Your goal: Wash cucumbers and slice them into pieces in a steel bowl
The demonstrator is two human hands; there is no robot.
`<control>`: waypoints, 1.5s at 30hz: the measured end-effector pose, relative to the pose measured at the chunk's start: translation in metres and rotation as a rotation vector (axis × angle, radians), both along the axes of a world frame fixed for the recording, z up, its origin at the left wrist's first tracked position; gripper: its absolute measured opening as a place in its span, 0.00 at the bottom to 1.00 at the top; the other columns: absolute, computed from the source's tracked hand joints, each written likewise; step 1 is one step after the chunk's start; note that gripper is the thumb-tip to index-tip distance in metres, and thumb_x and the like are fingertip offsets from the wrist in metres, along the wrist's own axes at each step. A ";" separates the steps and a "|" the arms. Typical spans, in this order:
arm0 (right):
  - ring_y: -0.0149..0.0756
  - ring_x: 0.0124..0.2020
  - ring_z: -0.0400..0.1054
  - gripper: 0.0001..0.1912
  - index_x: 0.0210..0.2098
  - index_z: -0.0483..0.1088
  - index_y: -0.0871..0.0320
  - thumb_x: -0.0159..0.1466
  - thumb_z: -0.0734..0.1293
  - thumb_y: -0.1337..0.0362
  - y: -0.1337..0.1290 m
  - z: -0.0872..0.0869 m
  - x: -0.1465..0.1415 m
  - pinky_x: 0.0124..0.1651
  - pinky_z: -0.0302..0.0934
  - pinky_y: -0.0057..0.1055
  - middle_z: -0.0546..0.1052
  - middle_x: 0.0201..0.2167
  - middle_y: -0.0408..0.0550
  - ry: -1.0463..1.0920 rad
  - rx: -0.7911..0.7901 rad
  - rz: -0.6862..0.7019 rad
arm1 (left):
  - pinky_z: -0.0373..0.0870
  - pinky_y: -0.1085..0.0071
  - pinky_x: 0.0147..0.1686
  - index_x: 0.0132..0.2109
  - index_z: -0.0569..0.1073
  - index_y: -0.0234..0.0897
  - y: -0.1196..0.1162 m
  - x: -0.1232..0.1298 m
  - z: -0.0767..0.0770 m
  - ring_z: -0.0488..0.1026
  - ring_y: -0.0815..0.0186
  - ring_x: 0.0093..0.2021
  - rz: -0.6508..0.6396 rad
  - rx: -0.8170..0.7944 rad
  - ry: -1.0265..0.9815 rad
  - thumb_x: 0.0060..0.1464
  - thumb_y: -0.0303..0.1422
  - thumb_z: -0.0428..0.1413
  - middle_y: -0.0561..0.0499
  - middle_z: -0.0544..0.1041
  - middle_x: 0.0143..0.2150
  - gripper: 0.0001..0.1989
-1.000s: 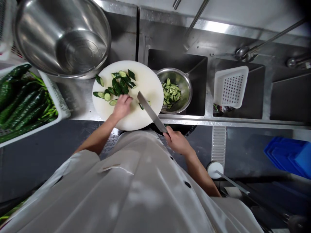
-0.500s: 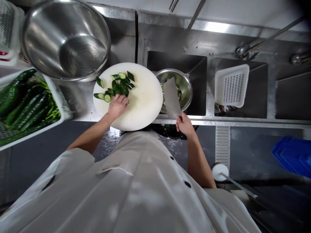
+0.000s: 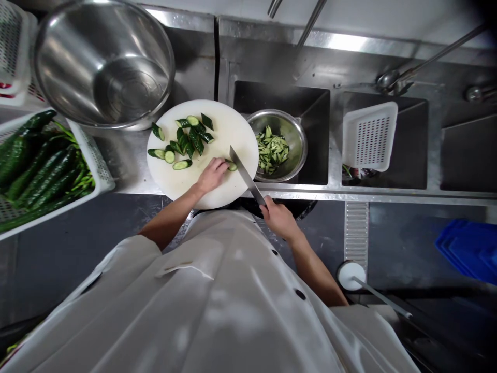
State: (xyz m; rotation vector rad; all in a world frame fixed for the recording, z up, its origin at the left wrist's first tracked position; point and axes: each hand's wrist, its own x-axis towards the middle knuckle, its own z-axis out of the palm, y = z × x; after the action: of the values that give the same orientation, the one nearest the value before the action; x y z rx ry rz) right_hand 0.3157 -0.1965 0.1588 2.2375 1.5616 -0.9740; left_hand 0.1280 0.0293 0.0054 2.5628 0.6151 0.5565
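On the round white cutting board (image 3: 166, 178), my left hand (image 3: 213, 175) has its fingers closed on a short cucumber piece (image 3: 231, 166). Wrapped round the handle of a cleaver (image 3: 248, 177), my right hand (image 3: 278, 216) is at the board's lower right edge. The blade stands on edge right beside the piece, its tip pointing up and left. Several dark green cucumber chunks (image 3: 196, 140) lie on the board's upper left, with one cut piece (image 3: 182, 165) nearer my left hand. Thin cucumber slices (image 3: 272, 150) fill part of a metal bowl (image 3: 298, 147).
A large steel basin (image 3: 104, 62) stands behind the board. At the left is a white basket (image 3: 101, 166) with whole cucumbers and green peppers. The bowl sits in a sink (image 3: 318, 129); another sink holds a white perforated basket (image 3: 368, 134). Taps reach over the sinks.
My left hand has moved right across the board with a cucumber piece. The cleaver has swung left from over the bowl onto the board, uncovering the slices.
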 end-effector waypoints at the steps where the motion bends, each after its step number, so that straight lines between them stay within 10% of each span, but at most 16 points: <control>1: 0.49 0.42 0.78 0.22 0.64 0.63 0.60 0.78 0.51 0.58 0.000 0.007 0.000 0.43 0.64 0.35 0.82 0.40 0.57 -0.018 -0.015 0.022 | 0.75 0.53 0.54 0.50 0.75 0.38 0.001 0.001 0.000 0.71 0.54 0.52 0.005 0.007 0.013 0.65 0.24 0.47 0.41 0.75 0.50 0.14; 6: 0.49 0.44 0.79 0.20 0.63 0.62 0.59 0.79 0.51 0.59 0.008 0.026 0.004 0.42 0.63 0.34 0.82 0.41 0.57 -0.040 -0.042 0.091 | 0.75 0.56 0.52 0.49 0.76 0.37 0.003 0.013 -0.001 0.70 0.53 0.50 0.008 0.018 0.048 0.64 0.22 0.48 0.41 0.74 0.48 0.14; 45: 0.53 0.48 0.77 0.22 0.65 0.61 0.64 0.79 0.52 0.60 0.032 0.008 0.000 0.46 0.60 0.36 0.82 0.47 0.60 0.119 0.036 0.083 | 0.77 0.64 0.49 0.49 0.79 0.37 0.000 0.003 -0.012 0.74 0.60 0.47 0.052 0.069 -0.018 0.72 0.25 0.42 0.44 0.78 0.45 0.19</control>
State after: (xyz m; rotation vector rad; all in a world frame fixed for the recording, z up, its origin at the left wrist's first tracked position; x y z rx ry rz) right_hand 0.3154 -0.1649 0.1668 2.1541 1.7201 -1.0813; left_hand 0.1306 0.0294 -0.0068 2.6093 0.6686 0.6280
